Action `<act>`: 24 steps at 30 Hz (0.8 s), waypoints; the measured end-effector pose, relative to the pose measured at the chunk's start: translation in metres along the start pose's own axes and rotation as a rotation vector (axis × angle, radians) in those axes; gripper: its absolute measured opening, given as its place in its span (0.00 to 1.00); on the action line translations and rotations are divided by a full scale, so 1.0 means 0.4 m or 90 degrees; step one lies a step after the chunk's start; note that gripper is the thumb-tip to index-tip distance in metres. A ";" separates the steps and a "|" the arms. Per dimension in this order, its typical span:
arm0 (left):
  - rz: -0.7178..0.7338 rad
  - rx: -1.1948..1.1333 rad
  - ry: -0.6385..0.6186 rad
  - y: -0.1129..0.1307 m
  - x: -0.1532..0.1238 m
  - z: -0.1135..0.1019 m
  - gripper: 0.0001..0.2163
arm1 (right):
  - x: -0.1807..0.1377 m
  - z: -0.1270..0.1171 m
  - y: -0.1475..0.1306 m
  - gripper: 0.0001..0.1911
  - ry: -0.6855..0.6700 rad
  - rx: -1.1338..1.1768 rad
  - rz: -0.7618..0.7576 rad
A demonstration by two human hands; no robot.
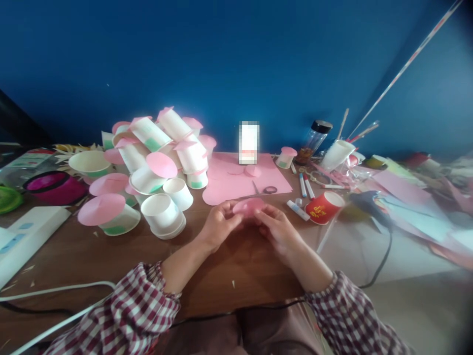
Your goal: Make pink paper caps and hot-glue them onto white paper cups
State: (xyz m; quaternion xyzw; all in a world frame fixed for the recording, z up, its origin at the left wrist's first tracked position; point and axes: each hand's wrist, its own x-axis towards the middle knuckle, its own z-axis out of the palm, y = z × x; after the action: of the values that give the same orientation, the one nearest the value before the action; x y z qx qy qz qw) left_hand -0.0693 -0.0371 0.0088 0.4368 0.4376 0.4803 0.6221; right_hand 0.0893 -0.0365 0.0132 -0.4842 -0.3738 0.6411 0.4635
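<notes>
Between my two hands, just above the brown table, is a pink paper disc (248, 207). My left hand (220, 223) pinches its left edge, and my right hand (275, 224) pinches the right edge. Right behind the disc lie dark-handled scissors (269, 190) on a large pink paper sheet (229, 167). A small pink paper piece (253, 171) rests farther back on that sheet. To the left stands a heap of white paper cups (150, 134), many topped with pink paper discs. Plain white cups (160, 212) are stacked near my left hand.
On the right are a red paper cup (325, 207), a glue stick (298, 209), markers (306, 185) and a clear bottle (314, 140). One pink-topped cup (286, 158) stands at the back. Loose coloured papers (417, 202) cover the far right; a white box (31, 236) lies left.
</notes>
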 end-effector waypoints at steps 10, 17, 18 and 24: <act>-0.039 -0.045 0.017 0.006 0.004 -0.009 0.11 | -0.001 -0.003 0.000 0.12 0.041 -0.002 -0.119; -0.086 -0.149 -0.067 0.015 0.001 -0.017 0.10 | 0.001 -0.012 -0.007 0.13 -0.008 0.133 -0.009; -0.084 -0.146 -0.062 0.015 0.001 -0.017 0.10 | 0.000 -0.013 -0.008 0.13 -0.014 0.140 0.003; -0.078 -0.109 -0.055 0.013 0.001 -0.019 0.11 | -0.005 -0.016 -0.010 0.12 -0.018 0.150 0.020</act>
State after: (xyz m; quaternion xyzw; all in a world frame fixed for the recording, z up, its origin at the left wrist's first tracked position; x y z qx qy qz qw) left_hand -0.0777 -0.0349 0.0119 0.3750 0.3939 0.4575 0.7036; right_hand 0.0968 -0.0369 0.0160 -0.4232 -0.2949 0.6947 0.5014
